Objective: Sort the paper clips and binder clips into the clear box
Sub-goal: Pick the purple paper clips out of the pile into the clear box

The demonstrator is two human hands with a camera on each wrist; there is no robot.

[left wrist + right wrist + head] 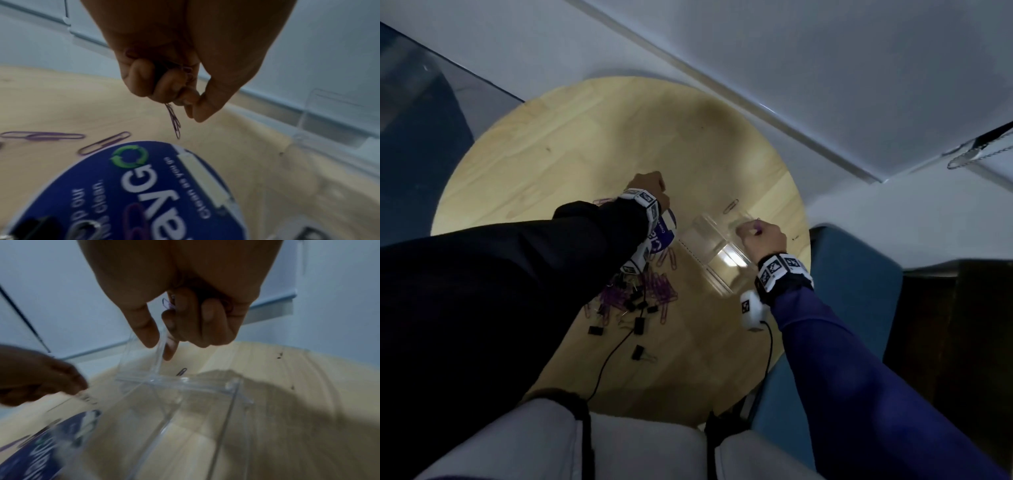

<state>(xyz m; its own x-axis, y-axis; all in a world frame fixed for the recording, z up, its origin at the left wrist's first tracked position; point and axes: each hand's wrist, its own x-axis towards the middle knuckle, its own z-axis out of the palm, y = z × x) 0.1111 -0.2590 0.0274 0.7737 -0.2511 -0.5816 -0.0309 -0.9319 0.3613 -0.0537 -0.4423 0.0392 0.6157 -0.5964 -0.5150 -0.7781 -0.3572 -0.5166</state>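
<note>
On the round wooden table (571, 144) stands the clear box (717, 255), empty, with a divider (164, 426). My right hand (751, 231) is at its far right corner: thumb and forefinger straddle an upright clear wall (141, 353), and a purple paper clip (167, 303) is tucked under the curled fingers. My left hand (650, 185) hovers left of the box, curled round a bunch of purple paper clips, one dangling (174, 121). A mixed pile of purple paper clips and black binder clips (643, 296) lies under the left forearm.
A round blue printed label (144, 186) lies between the pile and the box. Loose paper clips (43, 135) lie beside it, and a single clip (731, 205) lies beyond the box. Stray binder clips (638, 353) sit nearer me. Blue seat (842, 308) at the right.
</note>
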